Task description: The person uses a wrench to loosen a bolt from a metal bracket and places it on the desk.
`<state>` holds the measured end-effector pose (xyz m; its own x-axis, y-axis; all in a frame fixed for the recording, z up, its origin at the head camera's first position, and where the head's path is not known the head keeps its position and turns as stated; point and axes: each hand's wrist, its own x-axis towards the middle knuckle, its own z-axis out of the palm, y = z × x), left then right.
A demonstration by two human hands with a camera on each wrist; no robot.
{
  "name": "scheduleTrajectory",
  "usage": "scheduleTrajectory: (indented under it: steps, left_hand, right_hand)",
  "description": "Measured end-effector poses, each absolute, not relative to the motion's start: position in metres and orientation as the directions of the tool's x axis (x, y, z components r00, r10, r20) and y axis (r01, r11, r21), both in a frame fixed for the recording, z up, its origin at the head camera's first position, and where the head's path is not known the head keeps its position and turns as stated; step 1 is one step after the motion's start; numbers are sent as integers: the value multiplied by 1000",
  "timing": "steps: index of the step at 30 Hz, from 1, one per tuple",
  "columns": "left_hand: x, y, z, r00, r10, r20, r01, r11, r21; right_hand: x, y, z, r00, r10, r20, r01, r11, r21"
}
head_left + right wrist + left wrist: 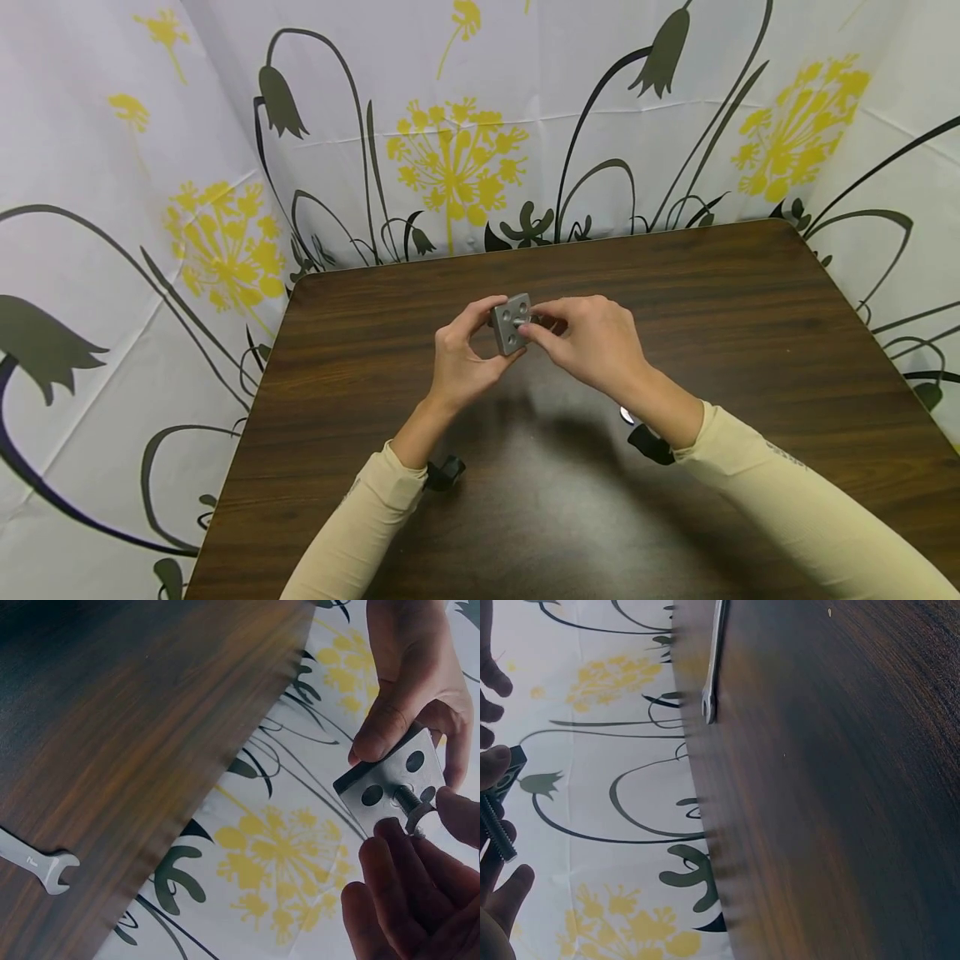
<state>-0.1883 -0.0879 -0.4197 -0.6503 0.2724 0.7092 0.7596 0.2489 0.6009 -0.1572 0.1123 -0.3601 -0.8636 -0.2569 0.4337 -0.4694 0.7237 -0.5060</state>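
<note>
A square grey metal plate (512,323) with round holes is raised over the table, a threaded bolt (406,796) standing out from its middle. My left hand (468,350) grips the plate by its edges, thumb below and fingers above in the head view. From the other side, my right hand (592,337) pinches a small nut (421,817) at the bolt's end between thumb and fingers. The right wrist view shows the plate's face (386,780) and the left thumb along its edge. In the left wrist view the bolt's threads (496,829) show at the left border.
An open-end wrench (37,862) lies on the dark wood-grain table (360,358). Behind the table's far edge hangs a white curtain (337,175) with yellow and grey flowers. Dark wrist cameras (446,473) sit under both sleeves.
</note>
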Motion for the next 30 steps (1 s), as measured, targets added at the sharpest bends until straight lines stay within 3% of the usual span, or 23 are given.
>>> scheduleTrajectory:
  steps: [5, 20, 30]
  left_hand:
    - [-189, -88, -421, -655, 274, 704, 755, 250, 606]
    - [-189, -89, -420, -654, 278, 703, 756, 257, 602]
    - [-188, -89, -417, -658, 273, 702, 753, 255, 607]
  right_hand:
    - [-157, 112, -359, -875, -260, 408, -457, 724, -518]
    - [-157, 114, -360, -808, -323, 493, -551, 712, -436]
    - [-156, 113, -357, -864, -245, 439, -461, 737, -494]
